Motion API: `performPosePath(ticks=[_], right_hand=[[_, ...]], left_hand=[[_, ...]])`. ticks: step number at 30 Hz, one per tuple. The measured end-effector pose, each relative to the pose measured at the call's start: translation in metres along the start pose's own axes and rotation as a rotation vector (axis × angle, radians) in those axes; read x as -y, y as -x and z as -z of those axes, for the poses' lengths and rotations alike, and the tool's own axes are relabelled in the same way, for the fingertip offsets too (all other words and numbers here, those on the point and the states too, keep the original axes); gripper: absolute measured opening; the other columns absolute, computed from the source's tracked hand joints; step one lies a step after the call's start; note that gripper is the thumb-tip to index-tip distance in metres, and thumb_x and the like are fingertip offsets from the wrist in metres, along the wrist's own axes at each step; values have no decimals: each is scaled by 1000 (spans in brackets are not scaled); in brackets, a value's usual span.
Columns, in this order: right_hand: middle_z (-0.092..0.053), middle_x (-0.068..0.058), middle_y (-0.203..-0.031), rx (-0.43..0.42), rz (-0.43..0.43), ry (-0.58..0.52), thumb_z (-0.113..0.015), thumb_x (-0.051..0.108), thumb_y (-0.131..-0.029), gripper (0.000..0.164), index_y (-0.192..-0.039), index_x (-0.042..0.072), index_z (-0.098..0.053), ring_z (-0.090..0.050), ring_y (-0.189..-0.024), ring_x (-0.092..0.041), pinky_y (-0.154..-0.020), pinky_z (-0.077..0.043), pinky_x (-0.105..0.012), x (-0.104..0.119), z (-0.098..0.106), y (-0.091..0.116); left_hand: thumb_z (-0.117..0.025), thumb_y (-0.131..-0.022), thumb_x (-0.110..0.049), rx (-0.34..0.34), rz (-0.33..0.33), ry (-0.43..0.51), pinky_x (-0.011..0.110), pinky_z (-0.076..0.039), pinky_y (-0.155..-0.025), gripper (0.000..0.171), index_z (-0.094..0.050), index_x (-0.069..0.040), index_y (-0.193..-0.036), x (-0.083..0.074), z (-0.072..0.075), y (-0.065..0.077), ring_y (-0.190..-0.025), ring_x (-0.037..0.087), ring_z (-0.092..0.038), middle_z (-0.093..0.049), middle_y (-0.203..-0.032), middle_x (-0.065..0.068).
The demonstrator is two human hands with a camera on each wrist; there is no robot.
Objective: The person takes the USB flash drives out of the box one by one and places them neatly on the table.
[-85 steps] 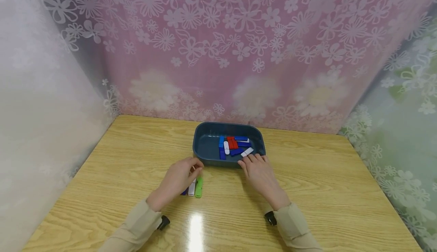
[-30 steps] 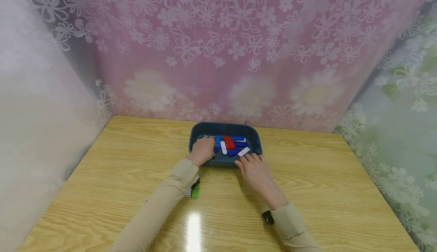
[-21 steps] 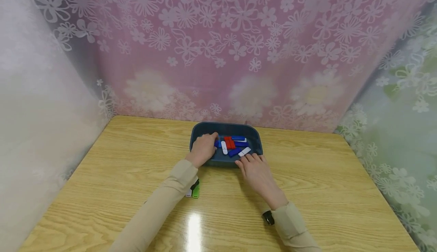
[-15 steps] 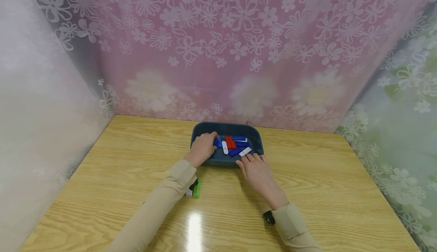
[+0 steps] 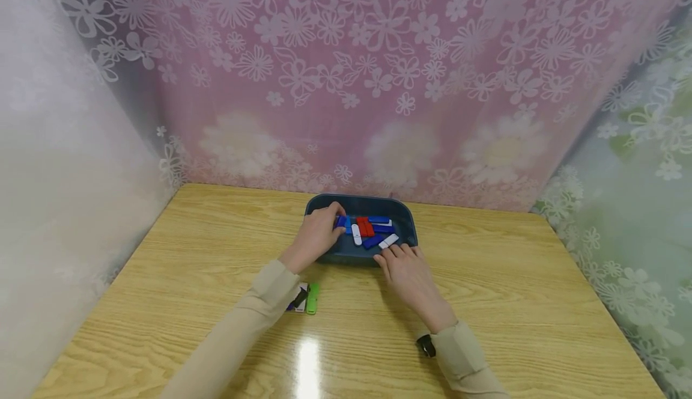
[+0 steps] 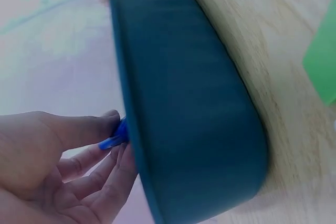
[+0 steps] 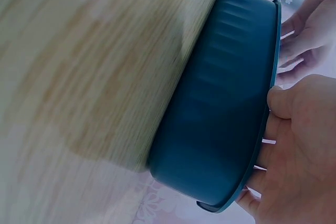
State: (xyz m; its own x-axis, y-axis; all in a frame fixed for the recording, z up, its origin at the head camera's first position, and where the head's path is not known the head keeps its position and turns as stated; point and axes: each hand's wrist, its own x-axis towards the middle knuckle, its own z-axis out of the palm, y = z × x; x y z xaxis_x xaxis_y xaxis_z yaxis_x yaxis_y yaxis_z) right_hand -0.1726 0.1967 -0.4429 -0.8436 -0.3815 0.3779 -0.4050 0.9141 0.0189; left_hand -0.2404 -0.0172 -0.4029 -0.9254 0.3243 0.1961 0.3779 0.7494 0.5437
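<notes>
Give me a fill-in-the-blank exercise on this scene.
The left grip pinches a small plastic piece coloured ____.
On the pale wooden table, the rightmost oblong plastic piece is ____.
The red oblong plastic pieces lie ____ the dark blue-green rectangular plastic bin.
The right grip touches the rim of the ____.

Missing words: blue; green; inside; bin.

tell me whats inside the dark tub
Red pieces, white pieces and blue pieces lie inside the tub; the left hand pinches a blue one. Anything behind that hand, at the left end, or under the right hand cannot be seen.
</notes>
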Motion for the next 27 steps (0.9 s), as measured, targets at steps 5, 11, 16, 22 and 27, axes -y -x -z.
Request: performPosePath(ticks=[5, 11, 16, 22, 27], right_hand=[[-68, -9, -88, -11, 2, 4, -58, 28, -103, 26, -89, 7, -66, -62, -89, -32, -82, -47, -46, 0, -1, 0], [-68, -9, -88, -9, 0, 9, -58, 29, -103, 27, -90, 7, -66, -62, -89, -32, -83, -47, -46, 0, -2, 0], [-67, -8, -85, -19, 7, 2, -59, 28, -102, 26, -88, 7, -65, -61, -87, -32, -81, -46, -46, 0, 0, 0], [-66, -8, -84, -29, 9, -1, -59, 28, -102, 26, -87, 7, -64, -61, -87, -32, -81, -47, -46, 0, 0, 1], [-66, -7, -84, -34, 14, -4, -59, 27, -102, 26, -85, 8, -63, -61, -86, -31, -81, -46, -45, 0, 0, 1]], left_hand=[[-71, -96, -15, -21, -35, 55, 31, -53, -65, 27, -63, -4, -118, -3, 7, 16, -69, 16, -60, -67, -89, 6], [-74, -93, -15, -40, -80, 53, 25, -50, -60, 25, -63, -5, -114, -4, 8, 39, -67, 11, -61, -68, -87, 3], [-75, -92, -14, -25, -92, 84, 21, -48, -56, 25, -61, -6, -112, -4, 8, 59, -66, 8, -59, -67, -86, 1], [-74, -93, -11, 37, -122, 108, 21, -45, -57, 22, -64, -9, -113, -3, 4, 75, -65, 8, -54, -61, -79, -4], [-75, -91, -8, 111, -114, 121, 23, -51, -60, 23, -66, -8, -112, 2, -3, 84, -73, 14, -65, -69, -88, 2]])
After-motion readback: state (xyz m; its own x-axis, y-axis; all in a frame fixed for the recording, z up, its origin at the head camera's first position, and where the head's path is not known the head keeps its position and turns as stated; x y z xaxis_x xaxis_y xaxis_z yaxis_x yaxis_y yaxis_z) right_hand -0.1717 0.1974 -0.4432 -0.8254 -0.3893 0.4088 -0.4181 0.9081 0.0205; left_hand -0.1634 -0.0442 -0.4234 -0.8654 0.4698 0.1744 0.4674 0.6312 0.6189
